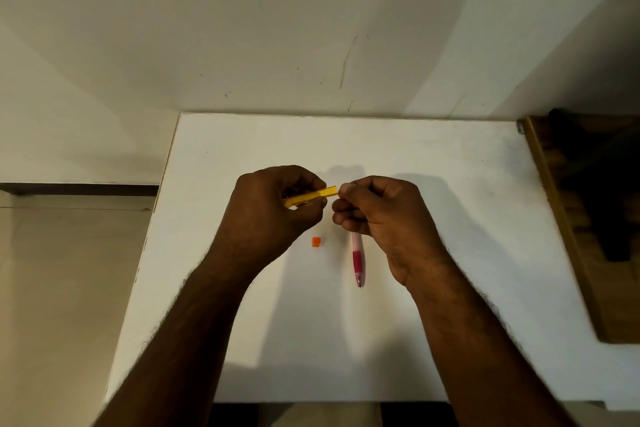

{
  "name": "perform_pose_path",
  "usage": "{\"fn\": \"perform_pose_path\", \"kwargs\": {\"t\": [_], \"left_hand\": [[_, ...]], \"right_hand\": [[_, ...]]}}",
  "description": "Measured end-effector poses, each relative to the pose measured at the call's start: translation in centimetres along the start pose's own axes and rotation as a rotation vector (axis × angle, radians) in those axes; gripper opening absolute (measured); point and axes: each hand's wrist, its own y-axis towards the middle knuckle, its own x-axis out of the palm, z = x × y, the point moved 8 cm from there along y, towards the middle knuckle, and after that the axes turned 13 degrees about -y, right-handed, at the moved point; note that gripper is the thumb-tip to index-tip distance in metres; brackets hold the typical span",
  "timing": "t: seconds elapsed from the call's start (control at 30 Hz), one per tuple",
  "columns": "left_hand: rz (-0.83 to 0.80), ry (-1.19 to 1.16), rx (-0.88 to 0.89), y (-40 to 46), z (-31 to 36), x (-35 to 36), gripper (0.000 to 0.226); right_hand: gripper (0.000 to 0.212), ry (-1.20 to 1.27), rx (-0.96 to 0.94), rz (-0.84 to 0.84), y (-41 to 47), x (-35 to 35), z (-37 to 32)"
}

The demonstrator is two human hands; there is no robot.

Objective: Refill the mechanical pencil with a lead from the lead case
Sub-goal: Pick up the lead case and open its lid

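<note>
My left hand [273,206] grips a slim yellow lead case [313,196], held roughly level above the white table [433,322] with its open end pointing right. The fingertips of my right hand [377,215] are pinched together right at that open end; whether a lead sits between them is too fine to see. A pink mechanical pencil [357,258] lies on the table below my right hand, tip toward me, its upper end hidden by the hand. A small orange cap [316,242] rests on the table between my hands.
The table stands in a corner against a white wall [311,28]. A wooden frame [568,236] with dark objects borders the table's right side. Tiled floor [62,288] shows to the left.
</note>
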Motion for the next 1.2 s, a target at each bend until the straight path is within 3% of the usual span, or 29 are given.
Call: {"fn": "perform_pose_path", "kwargs": {"t": [0.53, 0.9, 1.2], "left_hand": [[-0.014, -0.015, -0.008, 0.0, -0.2, 0.1, 0.016], [-0.018, -0.007, -0.044, 0.1, -0.7, 0.1, 0.014], [0.194, -0.253, -0.094, 0.4, -1.2, -1.4, 0.014]], "right_hand": [[0.018, -0.091, -0.021, 0.007, -0.1, 0.1, -0.2], [0.017, -0.061, -0.069, 0.151, 0.0, -1.7, -0.6], [0.025, 0.13, -0.115, 0.364, -0.4, -4.9, -1.1]]}}
